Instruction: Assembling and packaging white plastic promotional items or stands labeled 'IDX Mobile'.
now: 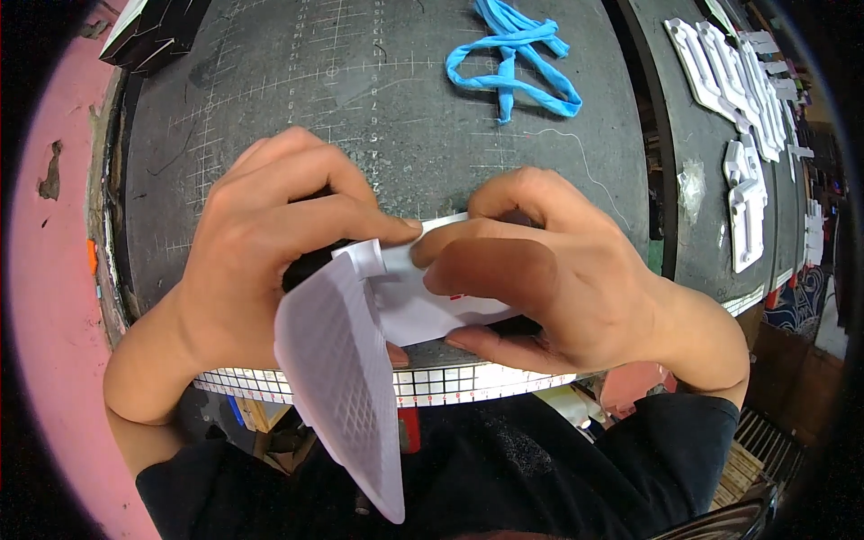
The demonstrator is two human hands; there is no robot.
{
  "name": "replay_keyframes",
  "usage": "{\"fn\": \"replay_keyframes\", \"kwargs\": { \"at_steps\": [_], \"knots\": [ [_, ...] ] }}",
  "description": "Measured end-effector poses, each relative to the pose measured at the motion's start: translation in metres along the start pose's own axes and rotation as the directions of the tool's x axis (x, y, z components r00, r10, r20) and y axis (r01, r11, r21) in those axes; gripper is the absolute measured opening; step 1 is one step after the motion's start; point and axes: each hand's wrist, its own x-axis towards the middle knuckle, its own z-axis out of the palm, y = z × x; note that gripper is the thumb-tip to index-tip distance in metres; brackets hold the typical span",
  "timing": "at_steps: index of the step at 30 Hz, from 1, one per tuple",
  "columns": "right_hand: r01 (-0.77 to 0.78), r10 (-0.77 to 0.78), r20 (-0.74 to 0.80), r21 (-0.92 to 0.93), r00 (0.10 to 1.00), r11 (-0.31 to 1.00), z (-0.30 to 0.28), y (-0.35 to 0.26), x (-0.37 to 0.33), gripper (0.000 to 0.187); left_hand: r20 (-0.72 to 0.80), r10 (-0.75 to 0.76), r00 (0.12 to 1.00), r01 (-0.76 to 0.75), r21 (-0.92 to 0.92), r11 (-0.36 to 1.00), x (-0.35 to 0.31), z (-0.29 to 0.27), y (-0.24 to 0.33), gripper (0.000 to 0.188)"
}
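My left hand (pixel 270 243) and my right hand (pixel 540 270) meet over the near edge of a dark cutting mat (pixel 396 117). Between their fingertips they pinch a white paper sheet (pixel 423 301). A grid-patterned white backing flap (pixel 346 378) hangs from it, peeled down toward my body. My left thumb and forefinger grip the curled corner where flap and sheet join. A dark object lies partly hidden under my left hand; I cannot tell what it is.
A blue strap (pixel 517 54) lies tangled at the far side of the mat. White cut-out letter shapes (pixel 742 117) lie on the bench to the right. A black box (pixel 148 31) sits at the far left corner. A pink floor shows on the left.
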Motion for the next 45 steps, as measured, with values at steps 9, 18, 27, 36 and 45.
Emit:
{"fn": "replay_keyframes", "kwargs": {
  "at_steps": [9,18,27,36,45],
  "knots": [
    [0.034,-0.031,-0.052,0.067,0.998,0.997,-0.005,0.007,0.002,0.05,0.015,-0.028,0.999,0.029,-0.026,0.999,0.0,-0.003,0.002,0.069],
    [0.046,-0.056,-0.071,-0.128,0.996,0.991,-0.002,0.008,-0.001,0.056,0.014,-0.031,0.999,0.031,-0.014,0.999,0.0,-0.003,0.003,0.069],
    [0.046,-0.052,-0.065,-0.09,0.997,0.995,-0.004,0.008,0.0,0.051,0.006,-0.035,0.999,0.035,-0.011,0.999,0.0,-0.001,0.004,0.07],
    [0.035,-0.046,-0.097,-0.114,0.994,0.993,-0.003,0.013,0.006,0.031,0.03,-0.038,0.999,0.038,-0.016,0.999,0.002,-0.003,0.003,0.07],
    [-0.016,0.008,-0.045,-0.169,0.999,0.986,0.001,0.005,0.013,0.027,0.027,0.013,1.0,-0.012,-0.008,1.0,0.002,-0.003,0.001,0.068]
  ]
}}
